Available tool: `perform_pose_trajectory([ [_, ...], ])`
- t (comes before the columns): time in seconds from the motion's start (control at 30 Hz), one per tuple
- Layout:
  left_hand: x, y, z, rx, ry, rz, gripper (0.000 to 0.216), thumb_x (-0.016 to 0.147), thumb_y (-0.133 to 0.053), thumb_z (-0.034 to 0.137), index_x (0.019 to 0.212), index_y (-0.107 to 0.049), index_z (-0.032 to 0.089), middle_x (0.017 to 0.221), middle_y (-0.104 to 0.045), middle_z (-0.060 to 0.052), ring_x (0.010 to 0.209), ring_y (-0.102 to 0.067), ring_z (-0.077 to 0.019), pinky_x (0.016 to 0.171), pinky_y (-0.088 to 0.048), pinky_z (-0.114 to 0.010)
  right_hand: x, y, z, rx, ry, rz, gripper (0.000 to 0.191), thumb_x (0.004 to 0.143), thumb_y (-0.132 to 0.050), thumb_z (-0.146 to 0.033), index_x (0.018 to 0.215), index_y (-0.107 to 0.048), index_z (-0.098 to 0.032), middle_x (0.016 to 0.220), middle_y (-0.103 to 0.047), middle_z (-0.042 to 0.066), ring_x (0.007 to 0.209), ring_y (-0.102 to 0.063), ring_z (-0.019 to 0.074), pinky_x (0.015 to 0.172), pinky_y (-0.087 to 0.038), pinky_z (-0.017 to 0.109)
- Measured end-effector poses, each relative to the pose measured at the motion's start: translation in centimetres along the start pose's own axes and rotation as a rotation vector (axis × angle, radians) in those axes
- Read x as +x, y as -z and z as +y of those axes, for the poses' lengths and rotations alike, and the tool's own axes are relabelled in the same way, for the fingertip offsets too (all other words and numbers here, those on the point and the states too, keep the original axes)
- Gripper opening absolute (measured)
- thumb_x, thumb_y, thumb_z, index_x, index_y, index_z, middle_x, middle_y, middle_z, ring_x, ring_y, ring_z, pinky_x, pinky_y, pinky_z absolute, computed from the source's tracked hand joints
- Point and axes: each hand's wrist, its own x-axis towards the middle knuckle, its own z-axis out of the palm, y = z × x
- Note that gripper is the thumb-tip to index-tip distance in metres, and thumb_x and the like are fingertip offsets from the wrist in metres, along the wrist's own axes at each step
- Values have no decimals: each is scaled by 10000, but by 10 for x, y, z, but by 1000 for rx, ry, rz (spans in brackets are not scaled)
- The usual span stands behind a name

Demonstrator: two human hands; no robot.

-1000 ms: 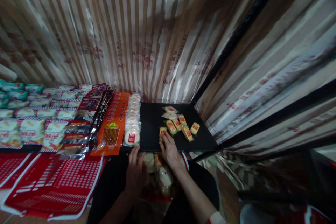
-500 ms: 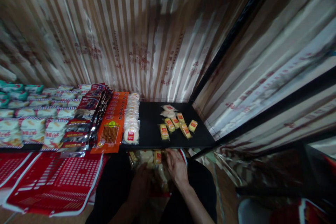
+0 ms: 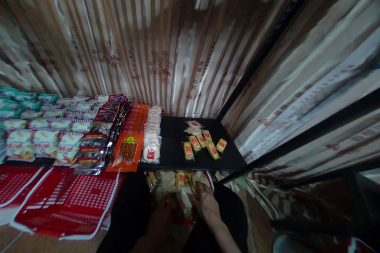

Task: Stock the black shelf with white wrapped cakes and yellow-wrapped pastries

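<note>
My right hand (image 3: 205,201) reaches into a red basket between my knees, its fingers apart and touching the wrapped snacks there. My left hand (image 3: 162,210) is in deep shadow at the basket's near left, and its fingertips are hard to make out. Among the basket's contents lie a yellow-wrapped cake (image 3: 181,178), a pale round cake in clear wrap (image 3: 168,180) and a long clear-wrapped piece (image 3: 186,198) beside my right thumb. On the black shelf (image 3: 170,134) above lie several loose yellow-wrapped cakes (image 3: 188,150) and a few white round cakes (image 3: 193,127).
Left of the loose cakes run a row of white round cakes (image 3: 152,152), orange snack packs (image 3: 127,151), dark red packets (image 3: 103,119) and white snack bags (image 3: 45,142). A red basket (image 3: 89,193) stands below at left. A black shelf post (image 3: 261,55) rises at right.
My right hand has moved nearer and lower, from the basket's far right side onto the packs, uncovering more of them. My left hand has shifted slightly nearer. The view has shifted a little.
</note>
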Motion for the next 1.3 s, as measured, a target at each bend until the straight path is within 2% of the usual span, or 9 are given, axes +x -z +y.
perform_pose_trajectory([
  [0.13, 1, -6, -7, -41, 4, 14, 426, 789, -352, 59, 1112, -611, 158, 1402, -423, -93, 1262, -431, -157, 1071, -323, -277, -12, -9, 10, -14, -42, 17, 392, 789, -519, -188, 1177, -537, -135, 1143, -598, 142, 1095, -560, 239, 862, -450, 285],
  [0.23, 0, -6, -4, -57, -19, 9, 430, 807, -341, 74, 1134, -604, 167, 1384, -445, -90, 1258, -434, -156, 1076, -311, -270, -17, -7, 14, 46, -3, 35, 229, 858, -406, -175, 965, -607, -156, 964, -648, 109, 927, -632, 191, 786, -462, 254],
  [0.33, 0, -1, 4, -81, -47, -10, 458, 806, -343, 94, 1192, -574, 181, 1357, -474, -83, 1238, -454, -158, 1067, -322, -263, -17, 2, 11, 93, 30, 89, 277, 894, -342, -221, 805, -602, -188, 854, -654, 77, 811, -646, 174, 722, -462, 252],
  [0.5, 3, 2, 15, -109, -64, 18, 443, 786, -361, 111, 1156, -595, 180, 1339, -493, -83, 1219, -471, -171, 1060, -339, -286, -13, 15, 0, 130, 81, 214, 295, 895, -315, -298, 785, -569, -194, 805, -657, 76, 791, -642, 185, 696, -456, 256],
  [0.7, 4, 2, 25, -174, -47, 39, 450, 787, -352, 122, 1169, -583, 168, 1279, -540, -115, 1192, -498, -198, 1044, -371, -332, -22, 23, -23, 192, 20, 185, 356, 905, -255, -382, 765, -535, -213, 613, -637, 35, 540, -628, 181, 495, -393, 243],
  [0.8, 2, 4, 25, -172, -58, 75, 540, 747, -433, 147, 1285, -483, 171, 1342, -484, -113, 1255, -437, -211, 1069, -344, -348, -25, 28, -38, 258, 10, 191, 341, 892, -284, -409, 770, -541, -222, 606, -644, 32, 533, -633, 191, 488, -388, 246],
  [0.97, 3, 3, 23, -108, -194, 111, 798, 655, -617, 249, 1382, -330, 91, 1437, -341, -168, 1343, -289, -276, 1111, -273, -421, -18, 36, -57, 550, -21, 204, 336, 851, -357, -482, 749, -540, -220, 593, -643, 39, 541, -628, 195, 526, -439, 258],
  [1.17, 3, 8, 28, -39, -167, 311, 471, 837, -375, 214, 1293, -469, 141, 1293, -528, -129, 1212, -472, -225, 1039, -376, -411, -17, 42, -70, 783, 1, 220, 346, 807, -441, -525, 676, -547, -223, 518, -589, 0, 480, -572, 165, 505, -453, 259],
  [1.3, 5, 21, 26, -65, -232, 439, 431, 864, -297, 214, 1213, -542, 148, 1177, -604, -123, 1120, -542, -198, 973, -443, -355, -17, 45, -70, 892, 43, 166, 348, 817, -448, -530, 708, -585, -229, 579, -628, 7, 525, -598, 167, 501, -475, 259],
])
